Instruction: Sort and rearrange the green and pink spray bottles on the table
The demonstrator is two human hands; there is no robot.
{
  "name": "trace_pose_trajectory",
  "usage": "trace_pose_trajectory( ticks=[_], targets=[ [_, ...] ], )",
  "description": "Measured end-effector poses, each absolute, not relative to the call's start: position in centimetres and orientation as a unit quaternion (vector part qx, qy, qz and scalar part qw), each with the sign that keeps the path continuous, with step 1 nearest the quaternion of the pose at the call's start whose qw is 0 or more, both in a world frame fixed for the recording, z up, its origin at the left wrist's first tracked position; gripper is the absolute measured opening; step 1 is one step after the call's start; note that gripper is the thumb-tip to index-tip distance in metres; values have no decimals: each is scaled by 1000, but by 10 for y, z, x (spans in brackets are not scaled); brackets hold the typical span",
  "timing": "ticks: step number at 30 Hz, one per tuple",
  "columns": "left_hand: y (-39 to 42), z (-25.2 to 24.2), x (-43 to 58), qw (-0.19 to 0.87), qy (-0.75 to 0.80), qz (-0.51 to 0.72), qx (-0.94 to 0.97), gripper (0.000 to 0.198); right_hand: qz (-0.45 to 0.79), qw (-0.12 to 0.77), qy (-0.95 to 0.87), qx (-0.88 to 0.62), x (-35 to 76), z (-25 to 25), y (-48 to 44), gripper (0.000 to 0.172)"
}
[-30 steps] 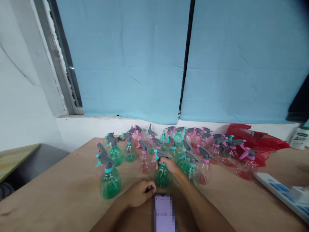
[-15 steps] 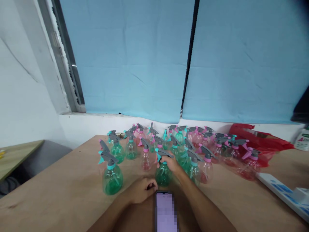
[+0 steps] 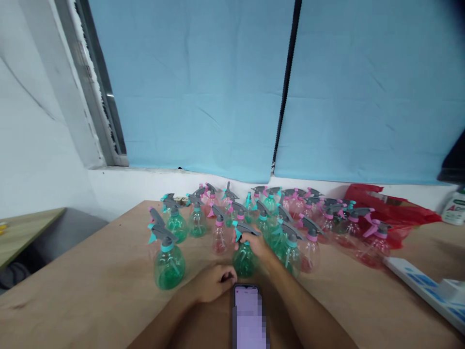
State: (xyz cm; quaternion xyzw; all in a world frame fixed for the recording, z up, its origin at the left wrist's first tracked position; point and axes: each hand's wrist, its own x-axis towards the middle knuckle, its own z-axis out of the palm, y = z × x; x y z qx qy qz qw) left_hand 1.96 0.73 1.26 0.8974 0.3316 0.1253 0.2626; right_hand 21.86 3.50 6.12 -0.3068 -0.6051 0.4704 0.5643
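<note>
My right hand (image 3: 257, 246) is wrapped round the neck of a green spray bottle (image 3: 244, 261) with a grey and teal trigger head, which stands upright on the wooden table (image 3: 90, 291). My left hand (image 3: 212, 283) rests curled on the table just in front of that bottle, beside the top left corner of a phone (image 3: 249, 315) with a lit screen. I cannot make out anything inside its fingers. Another green spray bottle (image 3: 167, 264) stands apart to the left.
Several green and pink spray bottles (image 3: 276, 218) crowd the back of the table. A red plastic bag (image 3: 395, 211) lies at the back right, a white and blue box (image 3: 425, 288) at the right edge, a white container (image 3: 454, 206) far right. Blue blinds hang behind.
The view has shifted slightly. Both hands stay where they were, the right one still on the green bottle.
</note>
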Motion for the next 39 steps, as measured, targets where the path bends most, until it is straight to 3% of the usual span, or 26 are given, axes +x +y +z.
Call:
trace_pose_trajectory(
  ticks=[13, 17, 21, 25, 28, 33, 39],
  targets=[
    [8, 13, 20, 271, 326, 123, 897, 25, 475, 583, -617, -233, 228, 71, 35, 27],
    [10, 13, 22, 292, 332, 131, 887, 26, 399, 644, -598, -263, 227, 94, 23, 18],
    [15, 11, 23, 337, 374, 198, 841, 20, 316, 654, -611, -314, 218, 103, 16, 21],
    [20, 10, 21, 284, 444, 277, 803, 13, 254, 654, -624, -344, 207, 94, 20, 17],
    [18, 14, 21, 230, 482, 232, 813, 16, 200, 635, -658, -350, 198, 86, 23, 15],
    [7, 27, 21, 232, 475, 98, 843, 20, 136, 614, -685, -368, 187, 89, 14, 11],
    [0, 24, 17, 230, 463, 137, 845, 24, 171, 614, -658, -402, 163, 112, 8, 17]
  ],
)
